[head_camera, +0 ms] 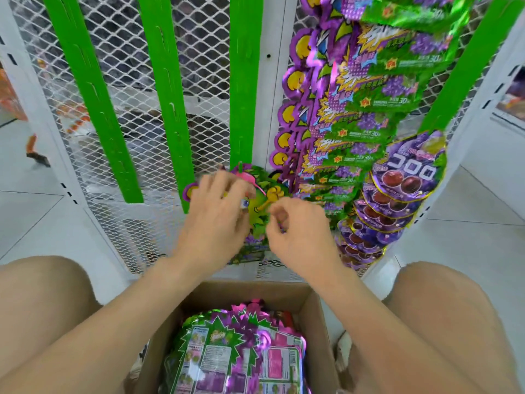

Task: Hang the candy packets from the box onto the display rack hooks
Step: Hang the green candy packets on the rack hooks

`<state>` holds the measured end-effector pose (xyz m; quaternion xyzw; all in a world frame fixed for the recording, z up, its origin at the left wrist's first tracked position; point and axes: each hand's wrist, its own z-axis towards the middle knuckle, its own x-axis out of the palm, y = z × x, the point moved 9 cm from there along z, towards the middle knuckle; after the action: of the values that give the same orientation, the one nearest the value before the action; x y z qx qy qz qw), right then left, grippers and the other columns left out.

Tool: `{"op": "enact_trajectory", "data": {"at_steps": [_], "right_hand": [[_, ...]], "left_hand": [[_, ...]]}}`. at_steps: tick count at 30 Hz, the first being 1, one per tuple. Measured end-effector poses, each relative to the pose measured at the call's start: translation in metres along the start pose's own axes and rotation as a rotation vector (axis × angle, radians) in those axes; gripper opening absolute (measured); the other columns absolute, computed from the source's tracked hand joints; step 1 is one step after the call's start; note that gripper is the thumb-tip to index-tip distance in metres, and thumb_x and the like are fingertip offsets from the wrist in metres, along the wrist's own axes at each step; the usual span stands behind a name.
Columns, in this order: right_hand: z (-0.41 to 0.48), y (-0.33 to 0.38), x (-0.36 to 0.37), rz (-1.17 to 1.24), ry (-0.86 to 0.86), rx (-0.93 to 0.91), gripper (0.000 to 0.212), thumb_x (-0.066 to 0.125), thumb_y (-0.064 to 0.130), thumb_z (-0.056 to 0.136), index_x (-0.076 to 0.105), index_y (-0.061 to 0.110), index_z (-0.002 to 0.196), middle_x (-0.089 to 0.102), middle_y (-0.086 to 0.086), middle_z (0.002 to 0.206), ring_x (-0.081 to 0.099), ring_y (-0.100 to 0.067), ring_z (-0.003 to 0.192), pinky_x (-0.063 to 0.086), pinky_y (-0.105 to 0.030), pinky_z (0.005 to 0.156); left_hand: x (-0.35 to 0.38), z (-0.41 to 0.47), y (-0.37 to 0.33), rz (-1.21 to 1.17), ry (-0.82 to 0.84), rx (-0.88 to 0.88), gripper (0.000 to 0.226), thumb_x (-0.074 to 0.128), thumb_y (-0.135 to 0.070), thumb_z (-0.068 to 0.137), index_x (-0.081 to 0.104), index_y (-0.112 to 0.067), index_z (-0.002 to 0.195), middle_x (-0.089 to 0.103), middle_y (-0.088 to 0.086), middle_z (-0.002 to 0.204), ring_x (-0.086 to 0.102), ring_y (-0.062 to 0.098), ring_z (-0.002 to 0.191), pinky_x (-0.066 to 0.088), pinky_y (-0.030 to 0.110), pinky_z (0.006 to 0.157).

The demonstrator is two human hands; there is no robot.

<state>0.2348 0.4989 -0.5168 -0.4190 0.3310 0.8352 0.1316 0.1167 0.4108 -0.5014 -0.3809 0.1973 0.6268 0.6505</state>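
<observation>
Head view: low on the rack (142, 231), the left hand (218, 211) grips the candy packet (260, 207) near its top, and the right hand (295, 231) pinches its 3 o'clock edge. The packet's long axis runs 12 to 6, with the hook (241, 165) at its 12 o'clock, nearer the left hand.

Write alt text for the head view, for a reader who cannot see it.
The left hand and right hand hold a candy packet at a green rack strip. Hung packets fill the right; a box of more packets sits below.
</observation>
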Motion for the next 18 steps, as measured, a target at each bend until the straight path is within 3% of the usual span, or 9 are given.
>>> {"op": "enact_trajectory", "data": {"at_steps": [2, 5, 8, 10, 12, 15, 18], "right_hand": [[-0.015, -0.022, 0.038, -0.092, 0.329, 0.135, 0.018, 0.055, 0.030, 0.085, 0.070, 0.020, 0.090, 0.068, -0.001, 0.082, 0.068, -0.028, 0.084, 0.059, -0.038, 0.075], [-0.054, -0.052, 0.088, -0.300, 0.842, 0.183, 0.014, 0.057, 0.021, 0.096, 0.051, 0.011, 0.087, 0.054, -0.008, 0.089, 0.063, -0.035, 0.094, 0.051, -0.037, 0.071], [-0.095, -0.078, 0.123, -0.402, 1.109, 0.198, 0.018, 0.055, 0.010, 0.097, 0.052, 0.009, 0.080, 0.056, -0.008, 0.082, 0.060, -0.029, 0.082, 0.047, -0.033, 0.065], [-0.117, -0.101, 0.150, -0.385, 1.139, 0.261, 0.021, 0.054, 0.007, 0.095, 0.050, 0.008, 0.074, 0.059, -0.009, 0.079, 0.057, -0.025, 0.069, 0.052, -0.032, 0.063], [-0.137, -0.127, 0.176, -0.323, 1.094, 0.344, 0.025, 0.055, 0.008, 0.094, 0.051, 0.005, 0.070, 0.063, -0.011, 0.078, 0.061, -0.030, 0.074, 0.052, -0.033, 0.070], [-0.178, -0.154, 0.215, -0.157, 1.007, 0.497, 0.036, 0.057, 0.011, 0.098, 0.049, 0.013, 0.062, 0.054, -0.004, 0.067, 0.061, -0.030, 0.075, 0.046, -0.035, 0.069], [-0.209, -0.144, 0.248, -0.068, 0.885, 0.580, 0.016, 0.063, 0.028, 0.099, 0.062, 0.012, 0.095, 0.066, -0.011, 0.095, 0.064, -0.029, 0.089, 0.052, -0.038, 0.073]], "left_hand": [[0.043, -0.017, -0.003, -0.098, 0.346, 0.061, 0.028, 0.074, -0.014, 0.083, 0.065, -0.026, 0.107, 0.065, -0.004, 0.104, 0.059, 0.026, 0.101, 0.053, 0.048, 0.082], [0.097, -0.058, 0.002, -0.071, 0.866, 0.052, 0.024, 0.069, -0.026, 0.094, 0.064, -0.028, 0.118, 0.071, -0.005, 0.105, 0.064, 0.018, 0.094, 0.056, 0.040, 0.084], [0.126, -0.087, 0.003, -0.025, 1.099, 0.089, 0.018, 0.064, -0.029, 0.100, 0.065, -0.024, 0.117, 0.066, -0.002, 0.102, 0.062, 0.020, 0.095, 0.050, 0.034, 0.079], [0.143, -0.101, 0.006, -0.013, 1.176, 0.087, 0.016, 0.062, -0.026, 0.102, 0.066, -0.021, 0.116, 0.060, -0.003, 0.101, 0.061, 0.024, 0.100, 0.044, 0.032, 0.079], [0.156, -0.111, 0.013, 0.000, 1.220, 0.066, 0.016, 0.059, -0.025, 0.103, 0.067, -0.022, 0.117, 0.066, -0.001, 0.109, 0.064, 0.026, 0.106, 0.050, 0.036, 0.086], [0.171, -0.122, 0.024, 0.026, 1.257, 0.042, 0.015, 0.053, -0.025, 0.103, 0.065, -0.029, 0.111, 0.068, 0.002, 0.112, 0.066, 0.027, 0.102, 0.056, 0.047, 0.090], [0.178, -0.129, 0.029, 0.061, 1.291, 0.047, 0.017, 0.048, -0.023, 0.102, 0.063, -0.030, 0.106, 0.067, 0.001, 0.102, 0.067, 0.027, 0.094, 0.058, 0.050, 0.086]]}}
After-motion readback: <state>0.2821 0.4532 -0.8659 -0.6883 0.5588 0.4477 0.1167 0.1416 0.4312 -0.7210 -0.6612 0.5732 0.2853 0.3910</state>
